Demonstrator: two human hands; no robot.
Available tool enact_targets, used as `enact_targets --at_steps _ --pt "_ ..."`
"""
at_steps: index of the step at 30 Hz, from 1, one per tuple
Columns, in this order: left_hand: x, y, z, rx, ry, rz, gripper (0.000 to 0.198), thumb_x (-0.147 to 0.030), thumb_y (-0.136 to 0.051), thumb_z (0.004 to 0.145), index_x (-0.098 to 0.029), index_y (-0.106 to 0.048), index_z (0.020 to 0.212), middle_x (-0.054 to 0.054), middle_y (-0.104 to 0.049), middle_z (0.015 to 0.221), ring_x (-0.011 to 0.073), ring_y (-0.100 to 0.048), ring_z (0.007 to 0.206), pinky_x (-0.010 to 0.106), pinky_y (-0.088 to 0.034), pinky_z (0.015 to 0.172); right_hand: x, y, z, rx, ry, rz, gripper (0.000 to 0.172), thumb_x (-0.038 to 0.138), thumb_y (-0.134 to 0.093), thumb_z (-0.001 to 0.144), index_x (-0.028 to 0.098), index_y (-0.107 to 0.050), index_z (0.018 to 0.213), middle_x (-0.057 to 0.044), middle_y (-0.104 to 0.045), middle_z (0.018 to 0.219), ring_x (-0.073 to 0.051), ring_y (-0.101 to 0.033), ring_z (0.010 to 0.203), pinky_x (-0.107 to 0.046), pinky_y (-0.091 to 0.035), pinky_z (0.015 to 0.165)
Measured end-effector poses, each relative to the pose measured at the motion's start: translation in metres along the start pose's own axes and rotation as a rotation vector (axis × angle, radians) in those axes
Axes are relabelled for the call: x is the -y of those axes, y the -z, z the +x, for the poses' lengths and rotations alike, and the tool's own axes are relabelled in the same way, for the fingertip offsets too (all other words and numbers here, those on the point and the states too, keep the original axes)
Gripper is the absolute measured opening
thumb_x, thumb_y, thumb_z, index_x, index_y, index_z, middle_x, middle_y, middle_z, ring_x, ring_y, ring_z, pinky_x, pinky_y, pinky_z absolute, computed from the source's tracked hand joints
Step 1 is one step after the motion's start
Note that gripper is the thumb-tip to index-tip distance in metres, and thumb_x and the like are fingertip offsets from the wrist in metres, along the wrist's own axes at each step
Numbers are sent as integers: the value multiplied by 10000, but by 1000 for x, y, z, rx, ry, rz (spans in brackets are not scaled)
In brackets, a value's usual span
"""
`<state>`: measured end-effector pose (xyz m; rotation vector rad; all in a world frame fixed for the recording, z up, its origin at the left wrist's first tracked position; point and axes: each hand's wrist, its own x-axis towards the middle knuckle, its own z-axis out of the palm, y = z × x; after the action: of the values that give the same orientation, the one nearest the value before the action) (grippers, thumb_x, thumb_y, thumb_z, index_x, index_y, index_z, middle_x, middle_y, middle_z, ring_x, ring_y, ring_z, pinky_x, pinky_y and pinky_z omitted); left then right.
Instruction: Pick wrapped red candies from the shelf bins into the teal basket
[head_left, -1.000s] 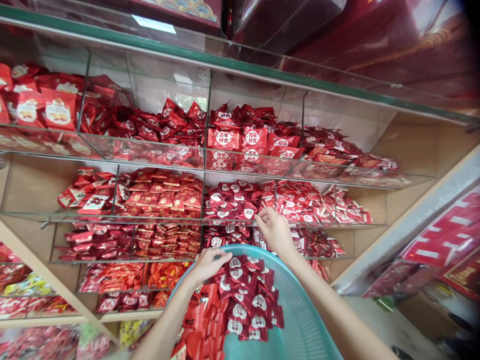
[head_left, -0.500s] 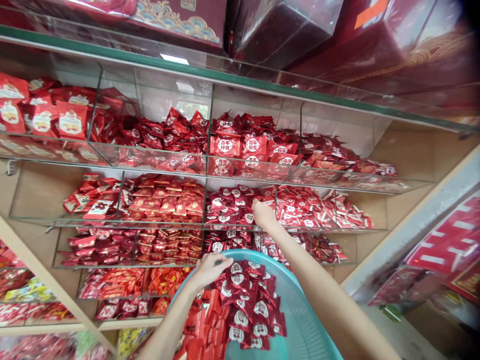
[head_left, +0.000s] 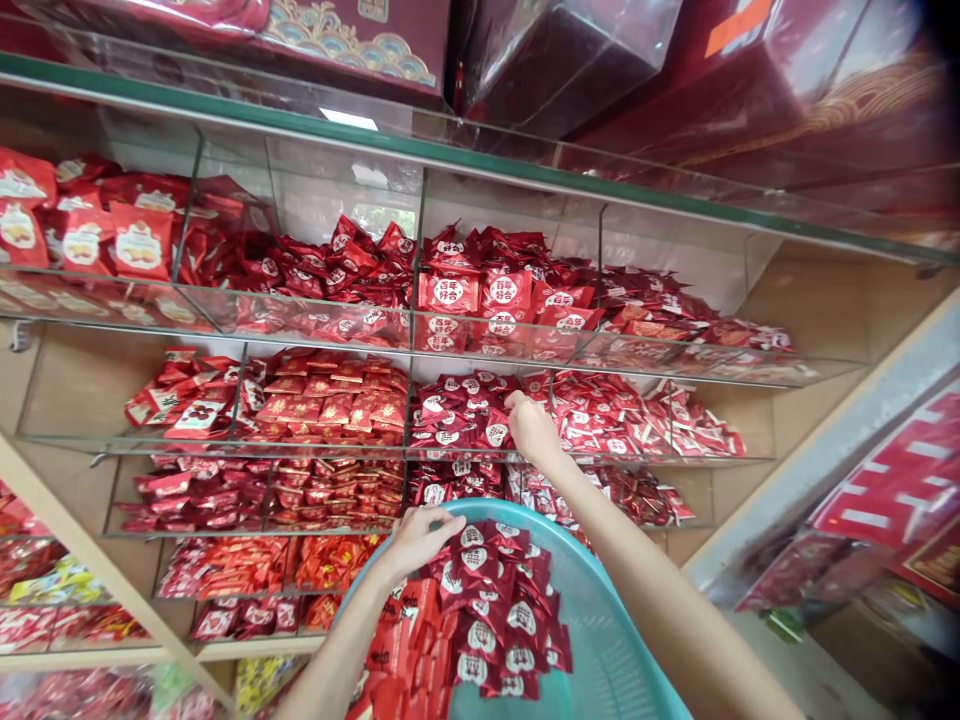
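My left hand (head_left: 421, 538) is closed over the far left rim of a teal plastic basket (head_left: 611, 610). Inside the basket lie dark red candy packets (head_left: 480, 632) with white round labels, and brighter red packets (head_left: 409, 640) heap up to their left. My right hand (head_left: 534, 428) reaches past the basket into a shelf compartment of matching dark red packets (head_left: 454, 405). Its fingers are curled in at the right side of that pile; what they pinch, if anything, is hidden. A compartment of red and white packets (head_left: 600, 410) is just to its right.
Clear glass dividers and front panels (head_left: 330, 445) split the shelves into compartments of red packets. Above runs a green-edged glass shelf (head_left: 510, 165) bearing large dark red boxes (head_left: 570, 60). A wooden upright (head_left: 90, 560) slants at lower left; red packaging (head_left: 892, 470) hangs at right.
My right hand has shifted very slightly right and down within the compartment, its fingers still among the dark red packets. My left hand and the basket stay in place.
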<state>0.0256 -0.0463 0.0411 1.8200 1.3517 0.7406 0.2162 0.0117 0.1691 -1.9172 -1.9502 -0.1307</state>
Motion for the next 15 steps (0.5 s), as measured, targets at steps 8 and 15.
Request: enact_targets --at_steps 8,15 --pt "-1 0 0 3 4 -42 450 -590 -468 699 -199 -691 720 26 -663 880 207 -549 879 293 -380 818 -1 34 -20 -200 191 229 264 155 -371 828 202 -505 1050 -60 -593 952 -170 -545 828 -262 -376 726" --pt "3 -1 1 0 -12 -44 445 -580 -469 707 -198 -697 741 29 -661 882 208 -548 884 299 -378 832 -7 62 -52 -194 286 610 257 265 -407 842 199 -448 1087 -11 -565 838 -83 -464 512 -222 -373 533"
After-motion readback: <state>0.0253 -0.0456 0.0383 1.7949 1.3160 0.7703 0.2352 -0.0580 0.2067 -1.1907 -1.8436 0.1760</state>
